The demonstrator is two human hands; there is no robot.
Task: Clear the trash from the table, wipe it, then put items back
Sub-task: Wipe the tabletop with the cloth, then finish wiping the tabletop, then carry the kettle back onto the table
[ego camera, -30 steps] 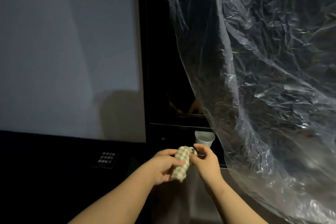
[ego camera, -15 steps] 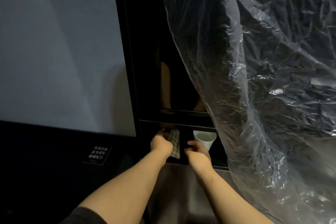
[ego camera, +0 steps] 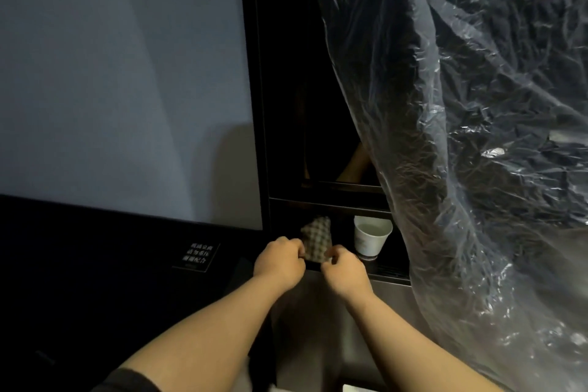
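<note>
A: So, which step is this?
B: Likely the wiping one. The left hand (ego camera: 280, 259) and right hand (ego camera: 345, 270) each pinch the lower edge of the checked cloth (ego camera: 316, 237), which stands in the dark niche (ego camera: 386, 269) just left of the paper cup (ego camera: 370, 237).
A: And next?
B: Probably spreading the cloth flat without knocking the cup.
</note>
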